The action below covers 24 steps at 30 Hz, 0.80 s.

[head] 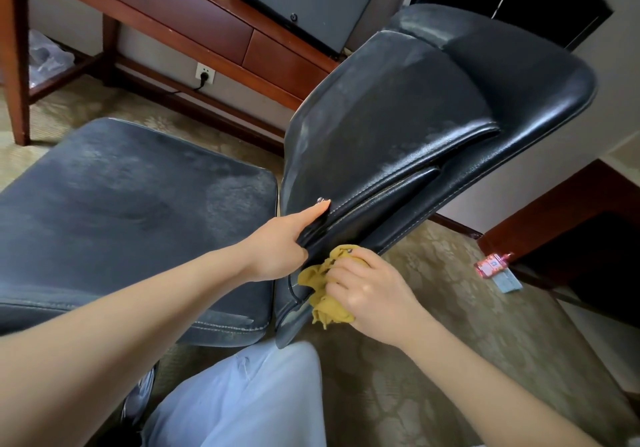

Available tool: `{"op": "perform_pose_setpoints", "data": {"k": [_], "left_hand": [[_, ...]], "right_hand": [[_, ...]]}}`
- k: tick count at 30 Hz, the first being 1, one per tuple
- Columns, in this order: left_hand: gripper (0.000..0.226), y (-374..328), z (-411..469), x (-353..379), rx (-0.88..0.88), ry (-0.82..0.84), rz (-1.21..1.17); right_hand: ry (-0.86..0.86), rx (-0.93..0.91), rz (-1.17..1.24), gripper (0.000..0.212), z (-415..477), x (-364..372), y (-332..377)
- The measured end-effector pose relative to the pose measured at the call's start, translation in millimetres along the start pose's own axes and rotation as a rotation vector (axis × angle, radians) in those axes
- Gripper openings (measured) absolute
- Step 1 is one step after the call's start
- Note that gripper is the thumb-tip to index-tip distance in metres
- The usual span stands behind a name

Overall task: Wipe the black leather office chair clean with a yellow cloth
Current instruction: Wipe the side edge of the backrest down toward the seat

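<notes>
The black leather office chair fills the middle of the head view, its dusty seat [131, 211] on the left and its backrest [398, 128] rising to the right. My left hand [280, 242] grips the lower side edge of the backrest, thumb laid along the stitched seam. Just below it, my right hand [370, 294] holds the bunched yellow cloth [322, 294] against the backrest's bottom edge, where it meets the seat. Part of the cloth is hidden under my fingers.
A dark wooden desk [194, 21] with drawers stands behind the chair, with a wall socket [205, 74] beneath it. A small pink bottle [491, 265] lies on the patterned carpet at right, beside dark wooden furniture [568, 211]. My light trouser leg [242, 401] is below the chair.
</notes>
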<state>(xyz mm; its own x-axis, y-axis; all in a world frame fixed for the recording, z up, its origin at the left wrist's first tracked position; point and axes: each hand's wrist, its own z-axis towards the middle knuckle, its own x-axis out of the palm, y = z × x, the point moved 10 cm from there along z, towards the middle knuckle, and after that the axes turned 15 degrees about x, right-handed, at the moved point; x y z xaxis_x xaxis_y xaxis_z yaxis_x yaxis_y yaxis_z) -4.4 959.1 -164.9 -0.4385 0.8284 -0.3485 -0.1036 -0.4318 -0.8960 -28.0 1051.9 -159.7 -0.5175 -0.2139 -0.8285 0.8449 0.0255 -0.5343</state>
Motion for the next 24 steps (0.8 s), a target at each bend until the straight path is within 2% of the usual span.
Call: {"op": "perform_pose_setpoints", "data": {"k": [10, 13, 17, 24], "left_hand": [[0.092, -1, -6, -1, 0.105, -0.054, 0.035], [0.1, -8, -12, 1, 0.193, -0.021, 0.139], [0.1, -11, -13, 11, 0.247, 0.081, 0.437], [0.091, -19, -6, 6, 0.412, 0.012, 0.634]], "right_hand": [[-0.375, 0.261, -0.028, 0.025, -2, -88, -60], [-0.387, 0.324, -0.036, 0.027, -5, -79, -61], [-0.386, 0.372, -0.004, 0.028, -3, -64, -57], [-0.329, 0.346, 0.021, 0.024, -3, -45, -43]]}}
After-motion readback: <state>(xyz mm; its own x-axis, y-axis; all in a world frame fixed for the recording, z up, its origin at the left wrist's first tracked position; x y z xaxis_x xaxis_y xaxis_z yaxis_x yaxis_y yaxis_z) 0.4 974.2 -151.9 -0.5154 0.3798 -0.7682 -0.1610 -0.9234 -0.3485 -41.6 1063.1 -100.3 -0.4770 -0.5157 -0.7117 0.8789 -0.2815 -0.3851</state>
